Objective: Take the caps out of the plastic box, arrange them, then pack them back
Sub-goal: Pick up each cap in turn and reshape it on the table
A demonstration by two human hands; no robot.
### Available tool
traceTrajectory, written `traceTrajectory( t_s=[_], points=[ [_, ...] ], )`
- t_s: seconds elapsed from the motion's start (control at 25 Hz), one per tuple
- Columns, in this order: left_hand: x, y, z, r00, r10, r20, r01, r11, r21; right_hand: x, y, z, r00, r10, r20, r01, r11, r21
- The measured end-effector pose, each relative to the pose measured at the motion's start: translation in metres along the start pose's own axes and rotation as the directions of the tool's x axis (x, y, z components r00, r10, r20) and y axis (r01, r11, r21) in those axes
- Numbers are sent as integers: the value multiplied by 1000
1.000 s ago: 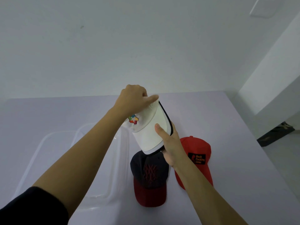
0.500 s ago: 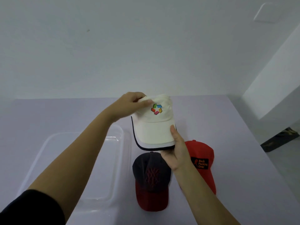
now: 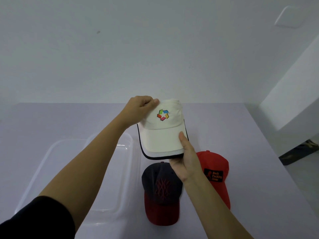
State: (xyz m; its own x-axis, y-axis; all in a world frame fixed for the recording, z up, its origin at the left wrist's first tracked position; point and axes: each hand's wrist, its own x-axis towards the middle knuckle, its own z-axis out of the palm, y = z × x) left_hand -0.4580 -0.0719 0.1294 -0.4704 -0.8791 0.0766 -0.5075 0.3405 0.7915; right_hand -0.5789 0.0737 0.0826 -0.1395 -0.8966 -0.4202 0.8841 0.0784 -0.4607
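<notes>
White cap [image 3: 162, 133] has turned since a second ago. Then it was tilted on edge, brim slanting down to the right, logo sideways. Now it is squared up, logo upright, brim pointing toward the near edge of the desk [image 3: 259, 187]. Half a second ago it was already nearly so; only a slight settling since. It is held in the air over the middle of the desk, on the far-edge side of the two caps lying there.

Left hand [image 3: 139, 109] pinches the crown at its top left, fingers curled into the cloth. Right hand [image 3: 185, 163] grips the brim's front right corner, thumb on top, fingers beneath. Hands are apart, one at each end of the cap.

Navy cap with red brim [image 3: 161, 188] lies flat close to the near edge, brim toward it. Red cap [image 3: 215, 171] lies just beside it toward the right edge. The right forearm crosses between them, so cannot tell if they touch. Plastic box [image 3: 51, 152] sits toward the left edge, clear-walled; no cap shows in it.

Judgement: unpacking looks finished, arranging in hand. The held cap now faces the same way as the two laid out, so it seems ready to go down as a third. The soft crown may slump on release.
</notes>
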Motion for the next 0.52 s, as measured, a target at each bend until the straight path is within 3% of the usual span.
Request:
traceTrajectory(
  t_s=[0.08, 0.24, 0.28, 0.36, 0.4, 0.44, 0.52],
  points=[
    [4, -5, -1, 996, -29, -81, 32, 999, 30, 1, 4, 2, 1000, 6, -19, -5, 999, 35],
    [7, 1, 8, 998, -36, -52, 43, 989, 138, 6, 6, 0, 998, 10, -70, -6, 999, 51],
    [8, 1, 11, 992, -44, -114, 58, 990, 128, 6, 7, -1, 997, 15, -73, -11, 999, 51],
    [13, -4, 11, 926, -242, -291, 213, 969, -128, 8, 6, -3, 998, 9, -69, -4, 997, 74],
    [13, -10, 10, 869, -399, -293, 299, 894, -333, 11, 4, -4, 998, -2, -64, 8, 995, 95],
    [9, -17, 12, 820, -537, -199, 382, 772, -508, 16, 1, -5, 998, -19, -58, 25, 993, 114],
    [-12, -28, 30, 766, -625, 149, 526, 476, -705, 29, -5, -6, 997, -61, -50, 67, 990, 123]
  ],
)
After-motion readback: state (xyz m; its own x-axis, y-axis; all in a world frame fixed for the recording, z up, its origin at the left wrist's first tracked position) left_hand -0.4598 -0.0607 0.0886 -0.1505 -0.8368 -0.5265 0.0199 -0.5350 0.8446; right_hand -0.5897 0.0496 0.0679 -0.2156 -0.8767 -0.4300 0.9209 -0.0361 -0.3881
